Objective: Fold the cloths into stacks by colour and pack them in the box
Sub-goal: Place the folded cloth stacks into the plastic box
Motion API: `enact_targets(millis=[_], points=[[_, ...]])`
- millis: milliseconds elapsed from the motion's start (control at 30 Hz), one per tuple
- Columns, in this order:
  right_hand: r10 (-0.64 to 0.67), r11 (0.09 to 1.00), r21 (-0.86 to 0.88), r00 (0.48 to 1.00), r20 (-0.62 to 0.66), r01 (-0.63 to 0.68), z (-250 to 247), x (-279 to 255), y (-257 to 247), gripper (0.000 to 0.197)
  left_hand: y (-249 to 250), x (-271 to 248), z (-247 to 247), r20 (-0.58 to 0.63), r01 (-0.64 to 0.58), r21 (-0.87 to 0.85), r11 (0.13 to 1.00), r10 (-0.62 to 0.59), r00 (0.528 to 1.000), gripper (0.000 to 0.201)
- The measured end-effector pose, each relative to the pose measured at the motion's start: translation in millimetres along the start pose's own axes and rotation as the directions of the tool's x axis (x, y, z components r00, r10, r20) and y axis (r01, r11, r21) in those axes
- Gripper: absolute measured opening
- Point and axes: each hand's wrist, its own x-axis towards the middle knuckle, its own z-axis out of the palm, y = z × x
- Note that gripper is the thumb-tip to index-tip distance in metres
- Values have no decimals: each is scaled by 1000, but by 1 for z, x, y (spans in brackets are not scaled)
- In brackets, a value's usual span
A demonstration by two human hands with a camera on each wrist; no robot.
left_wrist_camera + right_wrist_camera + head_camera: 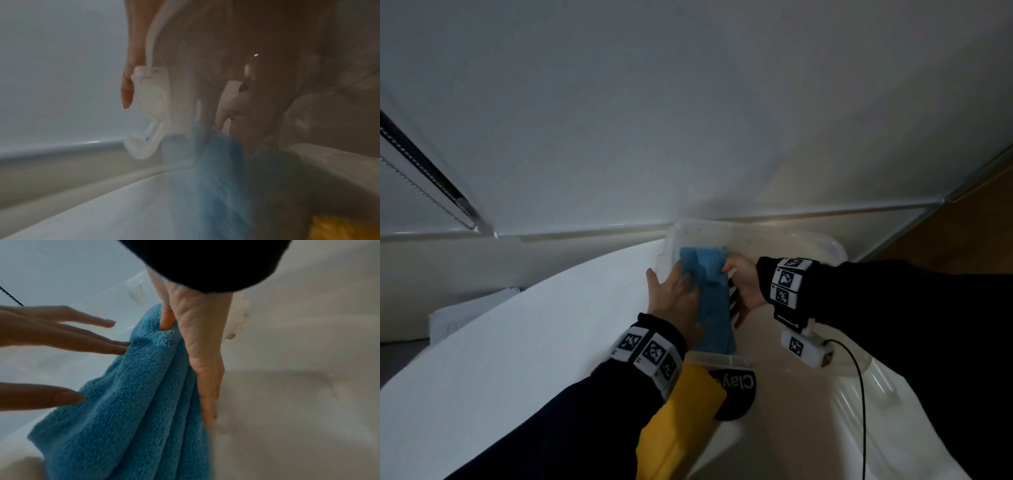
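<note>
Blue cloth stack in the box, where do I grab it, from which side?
Take the blue cloth stack by its broad faces, a flat hand from each side, as the left hand and right hand do: it stands on edge in the box.

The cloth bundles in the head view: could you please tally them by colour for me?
Blue bundle: 1, in the box, pressed between the left hand and the right hand
Yellow bundle: 1, outside the box
Total: 2

Folded blue cloths [131, 402] pressed between flat left hand [197, 345] and right hand [61, 345]
</note>
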Motion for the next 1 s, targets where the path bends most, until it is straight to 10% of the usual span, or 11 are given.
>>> enact_targets(millis=[333,700,1000], points=[[114,856,-497,989,-89,-143,-1,15,15,56,-1,3,4,-17,5,-24,1000,-6,1000,80],[175,922,-368,978,114,-122,5,35,40,42,0,7,17,-79,-5,-44,999,2,997,75],[-66,444,-894,993,-101,-61,5,-14,16,43,0,11,13,-107,7,-43,999,-12,994,46]])
